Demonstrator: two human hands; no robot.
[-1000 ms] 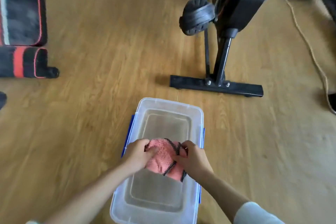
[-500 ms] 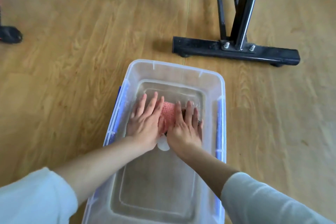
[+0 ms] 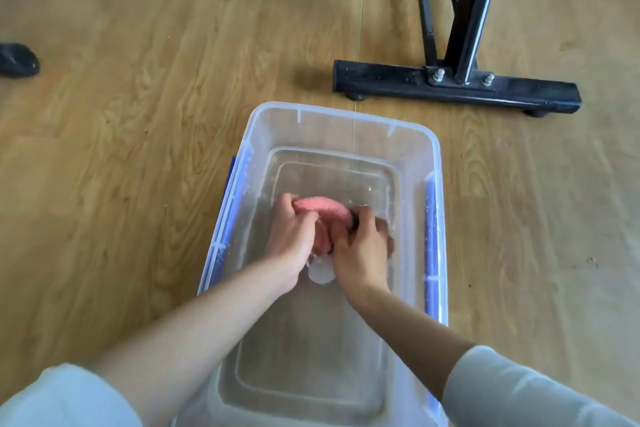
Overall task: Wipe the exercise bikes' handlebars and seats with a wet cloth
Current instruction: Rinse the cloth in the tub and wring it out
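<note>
- The left hand [image 3: 294, 236] has its fingers curled round the left end of the pink cloth [image 3: 322, 209] and grips it, knuckles up.
- The right hand [image 3: 362, 253] grips the right end of the cloth, fingers bent over its dark-edged side. The fingertips are partly hidden under the cloth and the water.
- The cloth is bunched into a hump between the two hands. It sits inside the clear plastic box [image 3: 343, 114], in the far half and near the middle of its width. Whether its underside touches the bottom of the box cannot be told.
- Just nearer than the cloth, between the two wrists, a pale round patch [image 3: 322, 274] shows on the water; what it is cannot be told.
- Shallow water [image 3: 304, 350] covers the bottom of the box, with droplets on the inner walls.
- Both forearms reach in over the near rim of the box. A pale sleeve is pushed up on the left arm [image 3: 62, 395] and another on the right arm [image 3: 519, 392].
- Blue latches sit on the box's long sides, one on the left [image 3: 228, 215] and one on the right [image 3: 431, 218].
- The box stands on a wood-grain floor [image 3: 138, 121].
- Beyond the far right corner of the box, near it but apart, lies the black base bar of an exercise bike [image 3: 450, 88], with black uprights [image 3: 474, 3] bolted to it.
- Well to the left of the box, at the frame's edge, is a small dark object [image 3: 17, 60]; too little shows to name it.
</note>
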